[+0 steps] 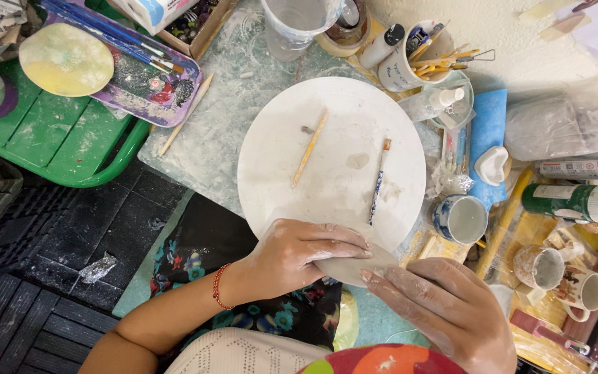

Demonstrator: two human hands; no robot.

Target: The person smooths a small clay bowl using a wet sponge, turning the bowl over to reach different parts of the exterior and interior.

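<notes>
Pale grey clay, a flat slab (354, 266), lies at the near edge of the round white board (292, 159), overhanging it toward the person. The left hand (299, 253) lies flat on top, fingers stretched out together; the right hand (437, 305) meets the slab's near rim with extended fingers, gripping nothing. On the board's open middle rest a wooden stick (311, 147) and a small brush (379, 181), well apart from the hands. Cups and a green bottle (572, 202) crowd the counter (209, 138) at right.
</notes>
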